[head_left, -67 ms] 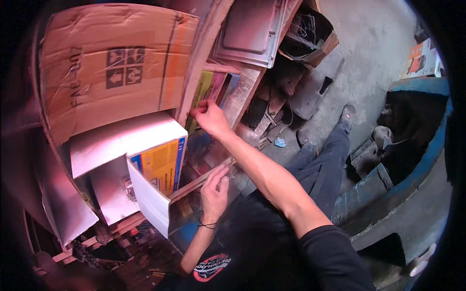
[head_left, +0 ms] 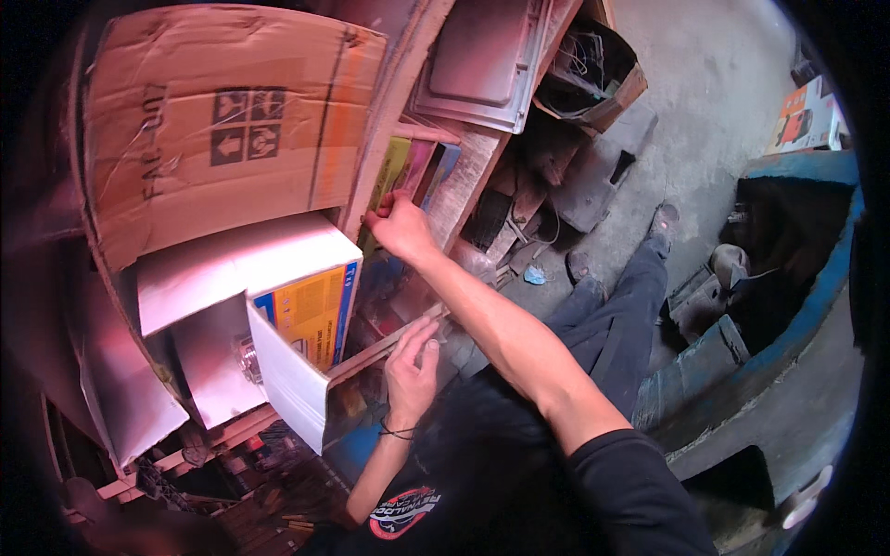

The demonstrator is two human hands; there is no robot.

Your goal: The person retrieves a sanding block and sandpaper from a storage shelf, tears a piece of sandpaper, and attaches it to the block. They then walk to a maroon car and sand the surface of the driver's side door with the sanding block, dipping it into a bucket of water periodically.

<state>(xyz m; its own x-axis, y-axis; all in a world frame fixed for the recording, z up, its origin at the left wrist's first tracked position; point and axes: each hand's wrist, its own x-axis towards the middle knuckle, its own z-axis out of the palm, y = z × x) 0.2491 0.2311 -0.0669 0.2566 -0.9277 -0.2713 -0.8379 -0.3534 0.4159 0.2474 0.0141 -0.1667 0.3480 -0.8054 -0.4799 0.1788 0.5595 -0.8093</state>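
Observation:
My right hand [head_left: 400, 228] reaches across to the shelf, its fingers bent and pressed together at the edge of the wooden upright [head_left: 362, 190], beside a yellow-green box [head_left: 393, 165]. What those fingers grip, if anything, is hidden. Lower down, my left hand [head_left: 411, 375] is raised with its fingers stretched out and holds nothing; a dark cord circles the wrist. To its left stands an open white carton with a yellow and blue side [head_left: 311, 310]. Its white flap [head_left: 289, 380] hangs outward, and a shiny metal piece [head_left: 247, 359] shows inside.
A big brown cardboard box [head_left: 222, 195] rests above the white carton. Beyond my right hand lie grey plastic panels [head_left: 473, 56] and a carton of cables [head_left: 589, 74]. Dark car parts [head_left: 593, 176] cover the floor by my feet. At right is a worn blue-edged structure [head_left: 802, 167].
The shelf and boxes sit slightly farther right in the picture. Both hands keep nearly the same pose.

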